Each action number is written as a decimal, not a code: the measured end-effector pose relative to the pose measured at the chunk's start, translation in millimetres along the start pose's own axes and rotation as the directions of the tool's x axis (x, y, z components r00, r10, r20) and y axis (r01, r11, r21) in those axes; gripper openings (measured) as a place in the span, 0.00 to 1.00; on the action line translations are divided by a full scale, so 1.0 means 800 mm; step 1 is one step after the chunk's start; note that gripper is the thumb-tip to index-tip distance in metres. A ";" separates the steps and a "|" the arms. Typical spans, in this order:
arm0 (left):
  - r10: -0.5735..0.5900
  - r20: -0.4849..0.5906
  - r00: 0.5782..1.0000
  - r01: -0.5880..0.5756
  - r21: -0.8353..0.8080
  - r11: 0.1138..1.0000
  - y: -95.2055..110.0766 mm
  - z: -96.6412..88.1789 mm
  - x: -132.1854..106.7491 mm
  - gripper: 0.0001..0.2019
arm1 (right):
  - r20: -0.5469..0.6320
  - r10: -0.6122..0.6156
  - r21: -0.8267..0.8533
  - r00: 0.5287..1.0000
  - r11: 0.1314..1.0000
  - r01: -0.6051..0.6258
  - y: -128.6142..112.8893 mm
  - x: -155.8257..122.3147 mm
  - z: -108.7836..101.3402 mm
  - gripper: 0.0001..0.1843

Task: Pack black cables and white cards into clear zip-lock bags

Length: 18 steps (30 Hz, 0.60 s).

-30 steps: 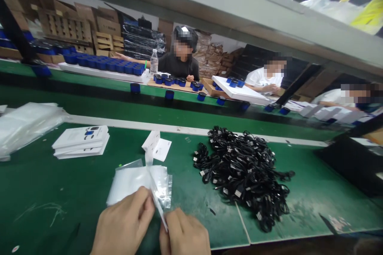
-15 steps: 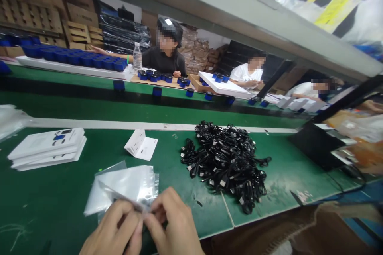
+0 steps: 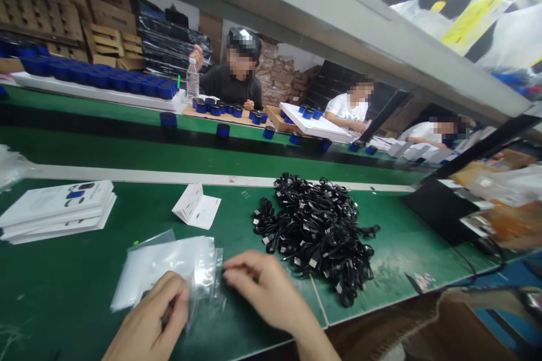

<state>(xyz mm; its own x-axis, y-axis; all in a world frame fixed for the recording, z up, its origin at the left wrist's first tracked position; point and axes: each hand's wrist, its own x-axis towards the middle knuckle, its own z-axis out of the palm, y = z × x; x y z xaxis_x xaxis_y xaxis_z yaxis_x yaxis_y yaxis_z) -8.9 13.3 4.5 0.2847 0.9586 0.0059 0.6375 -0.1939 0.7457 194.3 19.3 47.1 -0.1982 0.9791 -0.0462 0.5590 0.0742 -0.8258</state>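
Clear plastic bags (image 3: 169,256) are flanked by stacked booklets (image 3: 59,208) and heaped black cables (image 3: 317,231); 1 folded leaflet (image 3: 197,208) is set behind. The left hand (image 3: 150,313) is curled over the bags, its hold unclear; the right hand (image 3: 260,287) is held beside them, narrowly parted. Bare green table (image 3: 237,223) is seen between leaflet and cables.

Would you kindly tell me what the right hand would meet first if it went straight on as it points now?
The right hand, pointing leftward, would probably first meet the right edge of the clear plastic bags; depth is unclear, so present contact cannot be ruled out.
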 end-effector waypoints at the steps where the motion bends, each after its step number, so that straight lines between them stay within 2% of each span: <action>1: -0.038 0.008 0.999 0.038 -0.021 0.999 0.001 0.001 0.002 0.14 | -0.145 -0.059 -0.322 0.988 0.947 0.009 0.002 0.004 -0.018 0.08; 3: -0.072 0.000 0.997 0.072 -0.064 0.995 0.005 0.003 0.004 0.14 | -0.268 -0.111 -0.566 0.957 0.822 -0.064 0.005 0.018 -0.047 0.11; 5: -0.082 -0.012 0.997 0.081 -0.086 0.993 0.009 0.004 0.004 0.14 | -0.268 -0.125 -0.658 0.955 0.748 -0.087 0.006 0.035 -0.063 0.13; 8: -0.089 -0.025 0.996 0.087 -0.086 0.993 0.013 0.003 0.004 0.15 | -0.223 -0.137 -0.764 0.965 0.640 -0.085 0.007 0.064 -0.065 0.14; 10: -0.083 -0.025 0.996 0.080 -0.078 0.994 0.012 0.002 0.004 0.15 | -0.221 -0.119 -0.807 0.968 0.580 -0.113 0.008 0.079 -0.059 0.10; 12: -0.068 -0.022 0.997 0.067 -0.072 0.995 0.008 0.002 0.004 0.15 | -0.226 -0.092 -0.832 0.970 0.537 -0.143 0.010 0.090 -0.056 0.05; 15: -0.021 0.010 1.000 0.022 -0.039 0.999 -0.005 0.003 0.006 0.14 | -0.243 -0.088 -0.847 0.966 0.504 -0.168 0.012 0.091 -0.059 0.12; 18: 0.048 0.030 0.998 -0.049 0.019 0.999 -0.016 0.005 0.008 0.13 | -0.250 -0.112 -0.859 0.962 0.484 -0.167 0.011 0.084 -0.060 0.11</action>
<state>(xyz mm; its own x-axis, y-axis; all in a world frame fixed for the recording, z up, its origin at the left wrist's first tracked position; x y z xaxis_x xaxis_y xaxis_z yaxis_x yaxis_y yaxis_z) -12.5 21.4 -7.4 0.3367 0.9414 0.0216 0.6366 -0.2444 0.7315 224.3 94.6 63.9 -0.0522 0.9807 0.1884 0.9953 0.0356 0.0903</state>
